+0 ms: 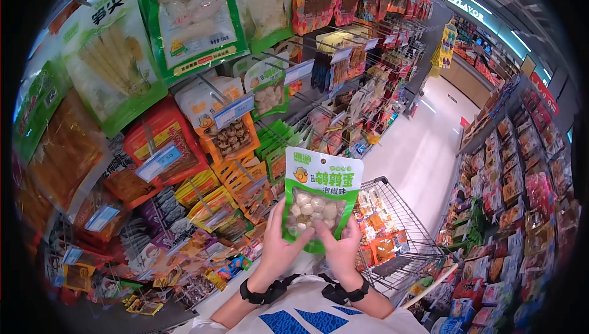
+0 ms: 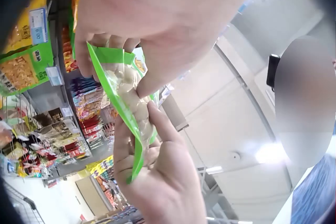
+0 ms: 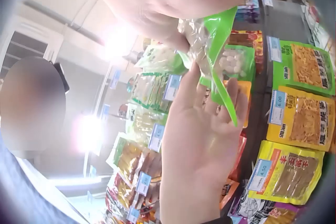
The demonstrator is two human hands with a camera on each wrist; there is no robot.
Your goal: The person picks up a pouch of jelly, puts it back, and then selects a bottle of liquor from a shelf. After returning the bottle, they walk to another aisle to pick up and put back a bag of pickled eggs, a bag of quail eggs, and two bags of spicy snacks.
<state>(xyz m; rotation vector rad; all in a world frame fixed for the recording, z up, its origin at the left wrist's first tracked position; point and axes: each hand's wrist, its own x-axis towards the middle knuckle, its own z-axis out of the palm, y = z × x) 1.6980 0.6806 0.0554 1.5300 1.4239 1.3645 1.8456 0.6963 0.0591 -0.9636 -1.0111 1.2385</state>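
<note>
Both hands hold up a green-and-white bag of quail eggs (image 1: pixel 322 211) in front of the body, its printed front facing the head camera. Pale eggs show through the clear window. My left hand (image 1: pixel 280 249) grips the lower left edge, thumb across the front. At the lower right edge my right hand (image 1: pixel 342 248) does the same, and the two thumbs come close together over the window. In the left wrist view the bag (image 2: pixel 126 92) appears edge-on, with fingers behind it. The right wrist view shows the bag's green edge (image 3: pixel 220 29) between the hands.
Racks of hanging snack packs (image 1: pixel 202 21) with blue-and-white price tags (image 1: pixel 159 162) rise on the left. A wire shopping cart (image 1: pixel 417 236) with several packs inside stands just ahead to the right. Beyond it runs a pale aisle floor (image 1: pixel 417 137), with another snack rack (image 1: pixel 509 211) along the right.
</note>
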